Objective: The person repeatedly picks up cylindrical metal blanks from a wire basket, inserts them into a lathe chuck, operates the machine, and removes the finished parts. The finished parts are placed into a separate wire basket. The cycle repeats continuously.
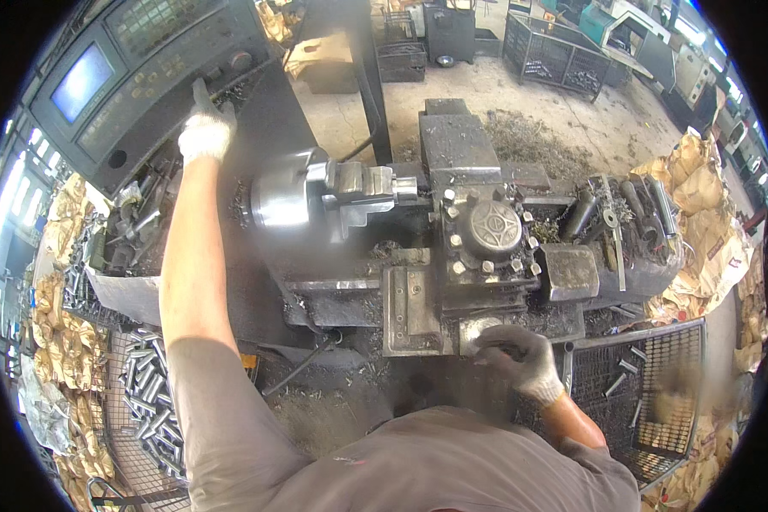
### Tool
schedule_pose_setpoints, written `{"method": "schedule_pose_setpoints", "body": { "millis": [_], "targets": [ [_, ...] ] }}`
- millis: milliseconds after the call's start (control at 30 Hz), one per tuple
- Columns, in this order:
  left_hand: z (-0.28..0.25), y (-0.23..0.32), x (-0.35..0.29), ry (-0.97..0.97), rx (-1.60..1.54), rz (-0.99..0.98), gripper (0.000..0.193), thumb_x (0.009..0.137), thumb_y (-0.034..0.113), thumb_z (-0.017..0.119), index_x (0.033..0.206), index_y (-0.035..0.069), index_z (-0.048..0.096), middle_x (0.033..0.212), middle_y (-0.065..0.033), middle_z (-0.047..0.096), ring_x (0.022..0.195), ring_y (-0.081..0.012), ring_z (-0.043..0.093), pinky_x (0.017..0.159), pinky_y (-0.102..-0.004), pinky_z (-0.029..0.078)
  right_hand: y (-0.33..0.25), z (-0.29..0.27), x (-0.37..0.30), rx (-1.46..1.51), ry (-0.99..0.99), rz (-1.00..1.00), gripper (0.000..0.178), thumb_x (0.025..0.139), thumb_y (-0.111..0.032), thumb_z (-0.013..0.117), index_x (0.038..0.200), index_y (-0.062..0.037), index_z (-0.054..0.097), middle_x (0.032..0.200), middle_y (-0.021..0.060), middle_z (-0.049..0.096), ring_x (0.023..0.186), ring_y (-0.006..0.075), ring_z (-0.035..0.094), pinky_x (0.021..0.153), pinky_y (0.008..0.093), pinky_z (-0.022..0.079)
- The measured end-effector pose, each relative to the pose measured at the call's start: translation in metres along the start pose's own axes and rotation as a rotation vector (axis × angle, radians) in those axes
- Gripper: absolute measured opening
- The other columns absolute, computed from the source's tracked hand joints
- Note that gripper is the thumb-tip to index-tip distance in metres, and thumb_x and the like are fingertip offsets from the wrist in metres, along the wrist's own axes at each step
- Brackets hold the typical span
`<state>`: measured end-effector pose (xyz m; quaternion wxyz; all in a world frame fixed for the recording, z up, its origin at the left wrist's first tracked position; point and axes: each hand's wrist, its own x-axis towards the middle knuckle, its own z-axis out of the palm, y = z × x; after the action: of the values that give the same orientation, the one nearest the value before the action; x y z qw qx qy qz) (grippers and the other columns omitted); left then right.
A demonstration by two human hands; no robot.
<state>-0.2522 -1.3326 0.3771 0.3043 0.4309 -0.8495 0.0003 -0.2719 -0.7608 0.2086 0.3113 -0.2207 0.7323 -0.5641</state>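
Note:
I stand at a metal lathe. My left hand (205,128), in a white glove, reaches up to the control panel (145,68) at the upper left and touches its lower edge with a finger raised. My right hand (516,354), in a grey glove, rests on the front of the lathe carriage (418,307), fingers curled around something I cannot make out. The chuck (286,196) looks blurred, with a steel part (363,188) in it. The tool turret (491,230) sits just right of that part.
A wire basket (149,401) of short metal cylinders stands at my lower left. Another mesh basket (657,384) with a few pieces stands at the lower right. Tools lie on the lathe's right end (631,213). Crumpled paper sacks (700,188) line both sides. Metal chips cover the floor.

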Motion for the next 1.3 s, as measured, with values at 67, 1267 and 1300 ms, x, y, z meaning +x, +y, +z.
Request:
{"method": "schedule_pose_setpoints", "body": {
  "millis": [67, 1267, 1300],
  "targets": [
    [0.0, 0.025, -0.081, 0.123, -0.206, 0.122, 0.062, 0.102, 0.03, 0.06, 0.158, 0.008, 0.043, 0.125, -0.0281, 0.073, 0.113, -0.0431, 0.074, 0.1, -0.051, 0.057, 0.012, 0.015, 0.004, -0.036, -0.102, -0.088, 0.024, 0.096, -0.007, 0.076, 0.12, -0.0022, 0.078, 0.111, 0.008, 0.08, 0.101, 0.0111, 0.074, 0.09, 0.0292, 0.06],
    [-0.312, 0.048, -1.341, 1.132, 1.53, -2.284, 0.046, 0.108, 0.039, 0.056, 0.137, 0.004, 0.064, 0.127, -0.0201, 0.07, 0.108, -0.0393, 0.068, 0.092, -0.0494, 0.056, 0.311, 0.725, -0.242, -1.299, -2.112, -1.303, 0.023, 0.081, -0.026, 0.064, 0.085, -0.0121, 0.082, 0.087, 0.0212, 0.076, 0.079, 0.0436, 0.074, 0.069, 0.0513, 0.057],
    [-0.288, 0.006, -1.329, 1.153, 1.334, -2.307, 0.045, 0.107, 0.038, 0.057, 0.136, 0.004, 0.064, 0.125, -0.0195, 0.07, 0.106, -0.0387, 0.068, 0.09, -0.0492, 0.056, 0.316, 0.737, -0.24, -1.317, -2.007, -1.204, 0.025, 0.082, -0.029, 0.067, 0.091, -0.0116, 0.082, 0.093, 0.0206, 0.077, 0.086, 0.0424, 0.074, 0.075, 0.0503, 0.058]
  ]
}}
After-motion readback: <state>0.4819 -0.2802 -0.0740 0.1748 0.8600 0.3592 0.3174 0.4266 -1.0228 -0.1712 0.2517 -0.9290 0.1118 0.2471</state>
